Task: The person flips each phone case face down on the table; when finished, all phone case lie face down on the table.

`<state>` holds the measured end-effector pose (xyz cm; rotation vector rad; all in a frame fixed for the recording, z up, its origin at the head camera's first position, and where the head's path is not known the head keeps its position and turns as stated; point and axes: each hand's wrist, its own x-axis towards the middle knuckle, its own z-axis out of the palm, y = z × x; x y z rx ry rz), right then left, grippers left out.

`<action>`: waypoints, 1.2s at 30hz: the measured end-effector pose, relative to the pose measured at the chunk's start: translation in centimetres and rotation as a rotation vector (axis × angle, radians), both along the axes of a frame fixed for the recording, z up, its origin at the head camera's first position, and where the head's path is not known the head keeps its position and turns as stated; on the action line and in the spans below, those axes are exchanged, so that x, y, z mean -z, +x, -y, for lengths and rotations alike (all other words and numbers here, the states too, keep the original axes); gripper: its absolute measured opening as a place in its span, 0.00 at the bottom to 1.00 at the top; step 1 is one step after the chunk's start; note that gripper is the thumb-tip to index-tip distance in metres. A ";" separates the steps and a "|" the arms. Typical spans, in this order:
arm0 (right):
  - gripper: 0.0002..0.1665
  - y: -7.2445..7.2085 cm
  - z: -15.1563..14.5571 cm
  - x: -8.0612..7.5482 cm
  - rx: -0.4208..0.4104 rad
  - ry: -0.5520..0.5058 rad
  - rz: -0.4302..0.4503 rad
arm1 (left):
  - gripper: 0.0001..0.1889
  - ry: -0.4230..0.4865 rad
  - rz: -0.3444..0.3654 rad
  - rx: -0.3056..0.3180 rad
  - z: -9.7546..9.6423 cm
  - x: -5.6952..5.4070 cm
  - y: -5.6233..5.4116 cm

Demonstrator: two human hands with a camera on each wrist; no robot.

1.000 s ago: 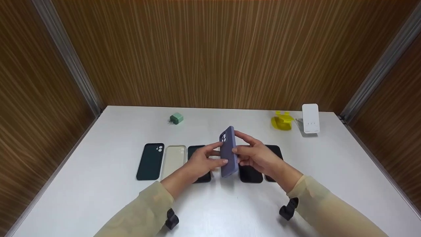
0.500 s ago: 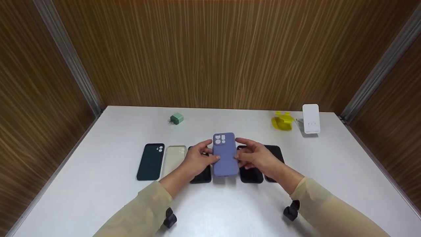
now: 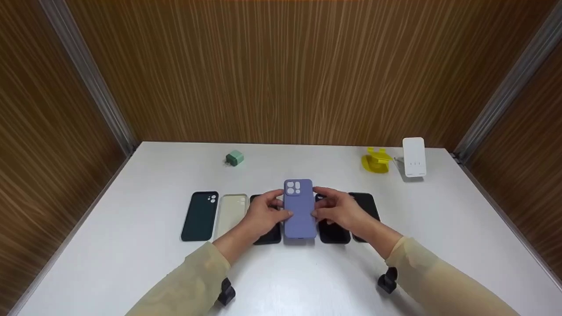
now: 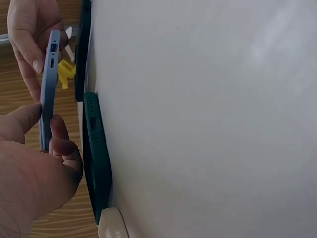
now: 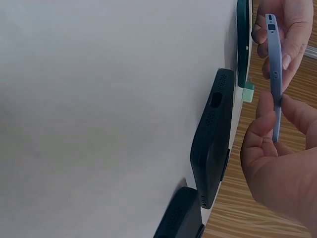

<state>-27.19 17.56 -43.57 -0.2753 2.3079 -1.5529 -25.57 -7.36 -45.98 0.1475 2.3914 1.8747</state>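
Note:
A lavender phone case (image 3: 300,215) is held between both hands just above the table, its back with the camera cutouts facing up. On its left edge, my left hand (image 3: 265,213) pinches it with the thumb over the back and the fingers beneath. My right hand (image 3: 340,208) pinches the opposite edge the same way. Both wrist views show the case (image 4: 51,74) edge-on, apart from the tabletop. Beside my left hand lies a dark case (image 3: 268,235), partly covered by it. Near my right hand lies another dark case (image 3: 333,232).
In the same row lie a dark green case (image 3: 199,216), a cream case (image 3: 232,213) and a black one (image 3: 368,206). Toward the back of the white table (image 3: 290,281) stand a green charger plug (image 3: 235,158), a yellow stand (image 3: 376,160) and a white upright holder (image 3: 414,157).
The lavender case has turned from a sideways tilt to lie with its back up, then come slightly lower. Both hands moved with it and keep hold of its edges.

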 end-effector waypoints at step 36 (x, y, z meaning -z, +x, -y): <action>0.43 0.0 -0.2 1.9 -0.133 0.136 -0.197 | 0.36 -0.125 -0.012 0.014 -0.2 1.5 0.3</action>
